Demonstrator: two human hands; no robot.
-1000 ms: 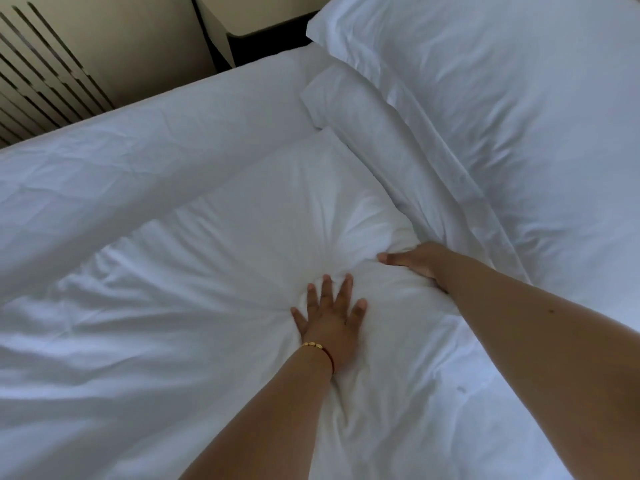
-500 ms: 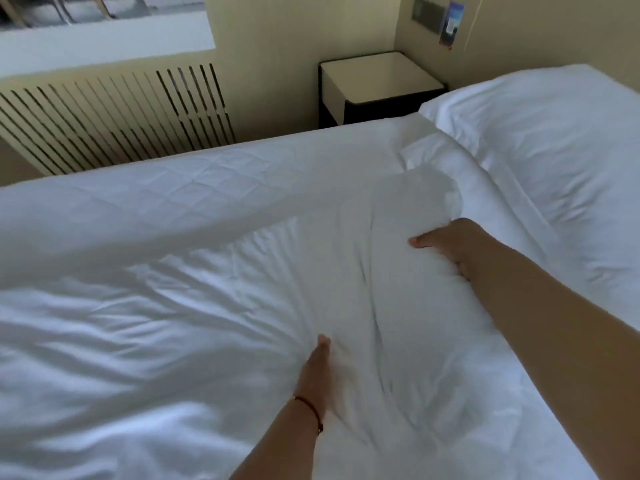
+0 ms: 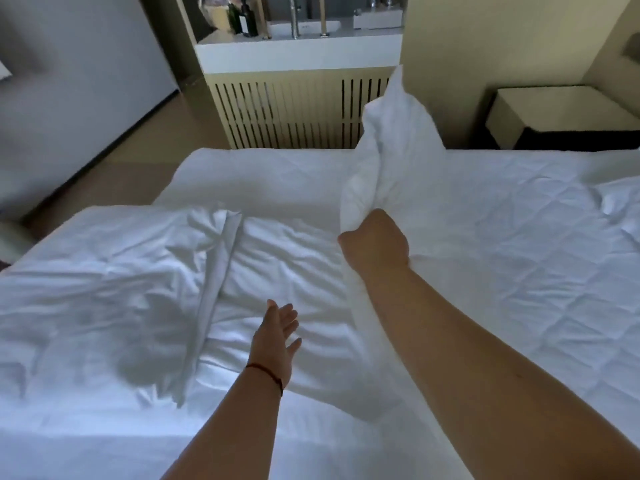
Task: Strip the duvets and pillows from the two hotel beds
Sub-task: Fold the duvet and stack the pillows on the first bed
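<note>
The crumpled white duvet (image 3: pixel 138 289) lay heaped across the near side of the bed, one corner hauled up high above the quilted white mattress pad (image 3: pixel 519 244). The right hand (image 3: pixel 375 242) was clenched tight round that raised corner (fist only, fingers hidden in the cloth). The left hand (image 3: pixel 277 336) hovered over the folds, fingers loose, holding nothing, a thin red cord bracelet (image 3: pixel 266 372) at the wrist. Beyond stood a slatted beige radiator cover (image 3: pixel 284 109).

duvet (image 3: pixel 284 271): white, crumpled, folded back over the bed's near left part; one corner lifted upright above the bed's middle
bed (image 3: pixel 519 237): quilted white cover bared on the right
</note>
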